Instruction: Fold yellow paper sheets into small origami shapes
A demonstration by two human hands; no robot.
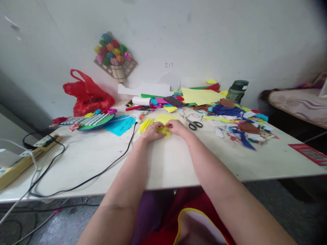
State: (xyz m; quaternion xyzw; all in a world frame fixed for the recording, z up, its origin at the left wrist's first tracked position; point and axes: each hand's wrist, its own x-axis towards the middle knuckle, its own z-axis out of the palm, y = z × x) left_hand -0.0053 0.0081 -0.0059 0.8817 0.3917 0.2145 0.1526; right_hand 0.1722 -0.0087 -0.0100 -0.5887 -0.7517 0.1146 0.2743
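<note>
Both my hands are together at the middle of the white table (pixel 168 163), with the fingers of each closed on a piece of yellow crepe paper (pixel 167 133). My left hand (pixel 153 132) grips its left side and my right hand (pixel 176 127) pinches its right side. Part of the paper is hidden under my fingers. Just behind my hands lies a flat yellow sheet (pixel 165 118). Several yellow paper strips (pixel 145 125) lie left of my left hand. A pair of scissors (pixel 194 125) with black handles rests to the right of my right hand.
Blue paper (pixel 121 125), a green disc with rolled sticks (pixel 98 121) and a red plastic bag (pixel 88 93) are on the left. A black cord (pixel 102 172) crosses the table to a power strip (pixel 33 156). Paper scraps (pixel 247 127) and a green bottle (pixel 237 91) stand right.
</note>
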